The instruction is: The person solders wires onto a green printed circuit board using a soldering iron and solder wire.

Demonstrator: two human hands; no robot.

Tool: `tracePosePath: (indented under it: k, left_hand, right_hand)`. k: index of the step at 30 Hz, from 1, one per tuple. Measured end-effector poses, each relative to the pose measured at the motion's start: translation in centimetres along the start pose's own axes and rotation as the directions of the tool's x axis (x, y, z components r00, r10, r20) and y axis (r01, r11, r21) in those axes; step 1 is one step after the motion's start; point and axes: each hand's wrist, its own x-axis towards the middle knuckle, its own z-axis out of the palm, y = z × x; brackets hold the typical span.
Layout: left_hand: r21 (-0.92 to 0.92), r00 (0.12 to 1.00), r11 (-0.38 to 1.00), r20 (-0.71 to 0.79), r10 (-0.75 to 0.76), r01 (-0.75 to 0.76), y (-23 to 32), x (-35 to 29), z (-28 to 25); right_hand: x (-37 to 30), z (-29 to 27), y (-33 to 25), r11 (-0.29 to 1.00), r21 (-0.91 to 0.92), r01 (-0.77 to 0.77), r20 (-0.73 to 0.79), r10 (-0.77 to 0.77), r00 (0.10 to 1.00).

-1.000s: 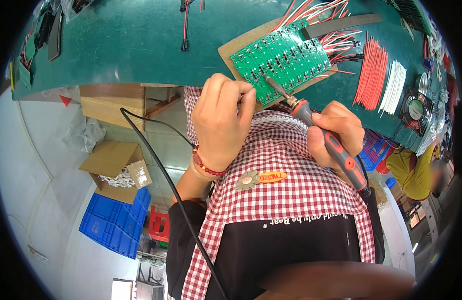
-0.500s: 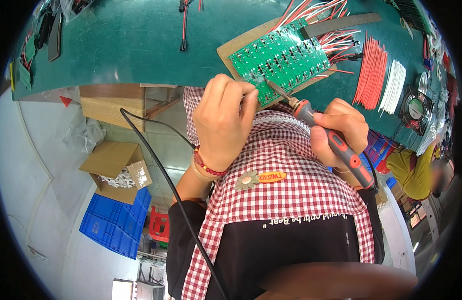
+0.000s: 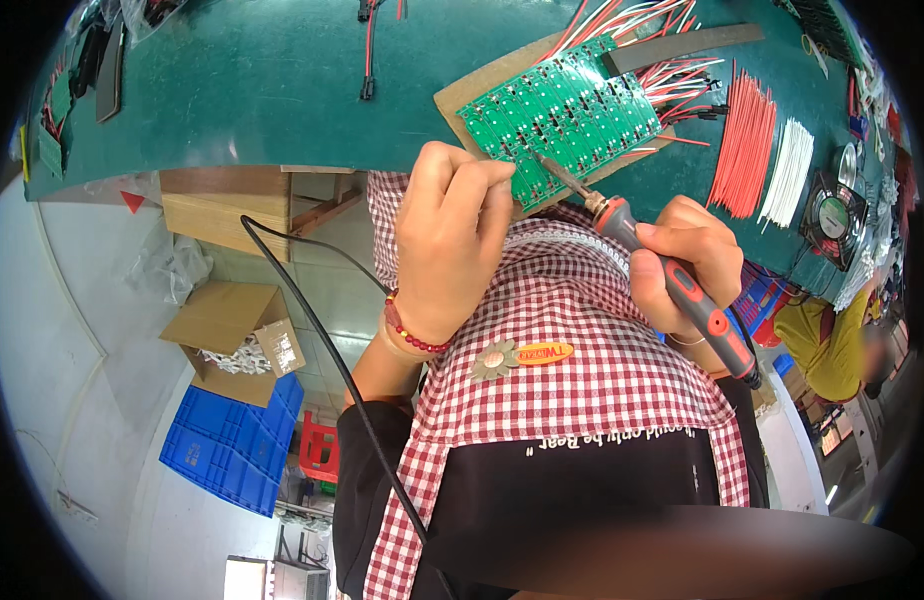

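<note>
My right hand (image 3: 690,262) grips a red and grey soldering iron (image 3: 694,298), its metal tip over the near part of a green circuit board panel (image 3: 567,115). Whether the tip touches the board I cannot tell. My left hand (image 3: 450,240) is closed in a pinch at the board's near left corner; anything between its fingertips is too small to make out. The panel lies on a brown backing board (image 3: 460,98). Red and white wires (image 3: 672,85) run from its far and right sides, and a dark flat strip (image 3: 687,47) rests across its far right corner.
Bundles of red wires (image 3: 742,145) and white wires (image 3: 786,172) lie on the green table (image 3: 272,95), beside a small round fan (image 3: 834,215). A black cable (image 3: 307,325) loops past my left arm. A cardboard box (image 3: 227,335) sits on blue crates (image 3: 227,445). Another person (image 3: 832,345) is at far right.
The soldering iron's tip has shifted slightly right from the left fingertips, and a faint wisp by the tip is gone. My left hand has barely moved.
</note>
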Motion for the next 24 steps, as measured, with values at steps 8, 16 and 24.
tracePosePath:
  k: [8, 16, 24]
  left_hand:
    - [0.040, 0.999, 0.999, 0.017, 0.035, -0.036, -0.7, -0.2, 0.1]
    - [0.056, 0.992, 0.992, -0.057, -0.109, 0.112, -0.8, -0.1, -1.1]
    - [0.008, 0.995, 0.997, -0.052, -0.082, 0.082, -1.1, -0.3, -0.4]
  right_hand:
    - [0.0, -0.1, -0.3, 0.999, -0.012, 0.034, 0.017, -0.033, 0.999]
    - [0.4, 0.5, -0.1, 0.998, 0.055, 0.041, -0.036, -0.039, 0.999]
    - [0.0, 2.1, 0.3, 0.999, 0.020, 0.034, 0.001, -0.034, 0.999]
